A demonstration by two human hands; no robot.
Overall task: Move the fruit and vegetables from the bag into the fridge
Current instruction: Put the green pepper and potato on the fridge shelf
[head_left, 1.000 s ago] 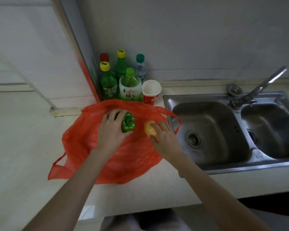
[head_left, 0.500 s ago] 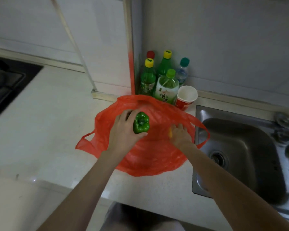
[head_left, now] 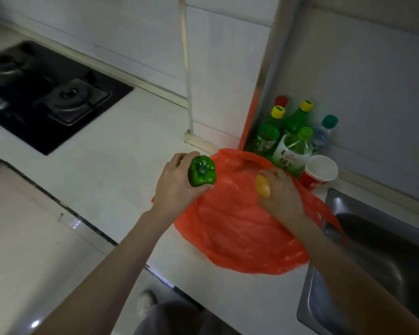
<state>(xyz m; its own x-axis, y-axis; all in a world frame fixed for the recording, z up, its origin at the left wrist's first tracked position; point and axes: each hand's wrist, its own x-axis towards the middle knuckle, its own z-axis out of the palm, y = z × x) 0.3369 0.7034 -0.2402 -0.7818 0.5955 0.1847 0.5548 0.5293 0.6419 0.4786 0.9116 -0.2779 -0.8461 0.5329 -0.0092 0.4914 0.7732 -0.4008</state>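
Bag [head_left: 240,233] is lying on table [head_left: 121,165]. Bottles [head_left: 290,141] and cup [head_left: 318,174] are standing just behind bag, against the wall. Sink [head_left: 385,262] is sitting right of bag; stove [head_left: 46,93] is sitting well left of bag.

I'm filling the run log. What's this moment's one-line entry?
left hand: holds green bell pepper | right hand: holds yellow fruit | orange bag: on counter

A glossy green bell pepper [head_left: 202,170] is sitting stem-up just past the left edge of the crumpled orange-red plastic bag [head_left: 237,228]; a small yellow fruit [head_left: 263,186] is hovering over its middle
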